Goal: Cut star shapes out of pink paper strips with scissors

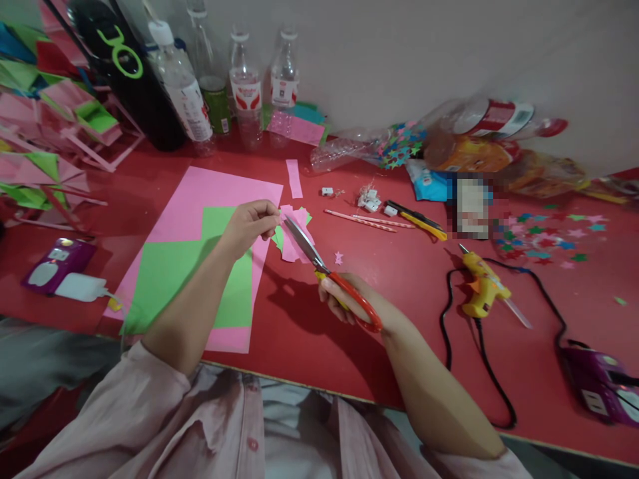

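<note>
In the head view, my right hand (344,296) grips scissors (304,243) with red and yellow handles, blades pointing up and left. Their tips almost reach the fingertips of my left hand (258,221), which is closed in a pinch. Whatever it pinches is too small to tell from the pink behind it. Under the blades lies a small pile of pink and green paper scraps (298,251). A pink paper star (339,257) rests just right of the pile. Below my left forearm, a green paper sheet (194,269) lies on a larger pink sheet (187,193).
A yellow glue gun (482,286) with a black cord lies right, near loose paper stars (549,236). Behind are a cutter (417,219), pink striped sticks (369,219) and upright bottles (247,93). Purple power boxes (60,266) sit at both sides; pink-green paper crafts (54,173) stand left.
</note>
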Demonstrator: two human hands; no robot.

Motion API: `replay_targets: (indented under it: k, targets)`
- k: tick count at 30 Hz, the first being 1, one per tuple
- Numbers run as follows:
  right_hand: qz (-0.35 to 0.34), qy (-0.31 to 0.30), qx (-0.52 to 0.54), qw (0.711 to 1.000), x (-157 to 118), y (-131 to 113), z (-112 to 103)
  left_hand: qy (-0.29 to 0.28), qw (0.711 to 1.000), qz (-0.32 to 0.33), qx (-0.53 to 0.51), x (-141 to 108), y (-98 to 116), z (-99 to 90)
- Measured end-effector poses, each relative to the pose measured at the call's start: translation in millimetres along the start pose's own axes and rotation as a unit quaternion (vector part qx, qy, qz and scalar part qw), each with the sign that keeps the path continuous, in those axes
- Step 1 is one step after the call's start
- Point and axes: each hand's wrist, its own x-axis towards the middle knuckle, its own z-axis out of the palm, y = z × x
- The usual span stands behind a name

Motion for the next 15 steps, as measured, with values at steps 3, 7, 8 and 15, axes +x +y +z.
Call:
replay_targets:
  k: [3,7,8,15]
  targets:
    - [0.005,-0.002,-0.001,1.0,-0.3,0.6,-0.2,-0.011,1.0,-0.008,-0.011,0.3,-1.5,-3.3]
    - [0.006,-0.007,0.002,1.0,-0.4,1.4,0.3,-0.021,0.999,-0.022,-0.023,0.5,-1.6,-5.6]
    - [0.007,-0.006,0.005,1.0,-0.5,1.3,0.5,-0.023,0.999,-0.024,-0.027,0.5,-1.6,-5.7]
    - [0.015,-0.002,0.001,1.0,-0.7,-2.1,3.8,-0.025,0.998,-0.033,-0.047,0.6,-1.7,-7.1]
